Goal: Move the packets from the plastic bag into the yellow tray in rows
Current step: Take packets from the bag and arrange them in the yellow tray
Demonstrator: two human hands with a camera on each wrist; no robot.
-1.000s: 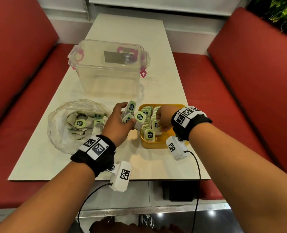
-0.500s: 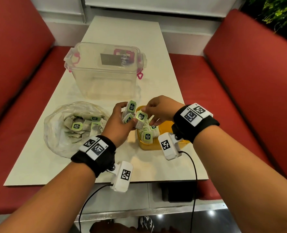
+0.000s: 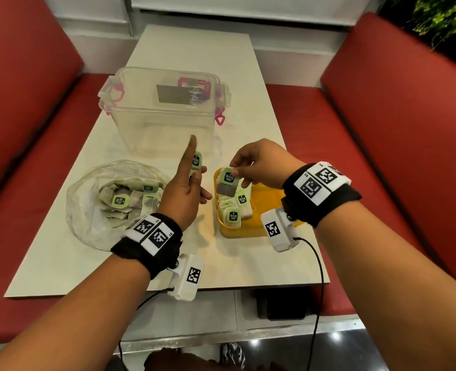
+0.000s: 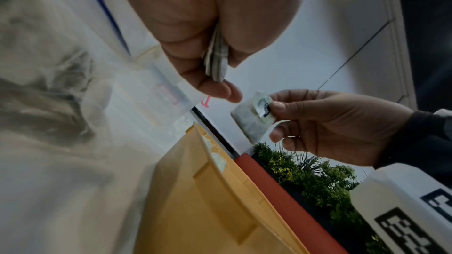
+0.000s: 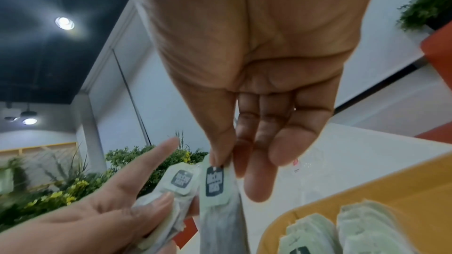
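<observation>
The yellow tray (image 3: 264, 229) lies on the table right of centre, with rows of green-tagged packets (image 3: 232, 210) standing along its left side. My right hand (image 3: 236, 171) pinches one packet (image 3: 228, 182) by its top, just above the tray's far left corner. My left hand (image 3: 194, 178) hovers left of the tray and grips a small bunch of packets (image 3: 196, 159), its index finger pointing up. The plastic bag (image 3: 87, 210) at the left holds several more packets (image 3: 119, 201). In the right wrist view the pinched packet (image 5: 215, 190) hangs beside the left hand's bunch (image 5: 176, 183).
A clear lidded box (image 3: 162, 108) with pink clasps stands on the table beyond the hands. Red bench seats (image 3: 382, 129) flank the narrow table (image 3: 221, 57) on both sides. The table's near edge runs just below my wrists.
My right hand rose from the tray, reached the left hand's bunch and drew one packet away to the right. The left index finger straightened upward.
</observation>
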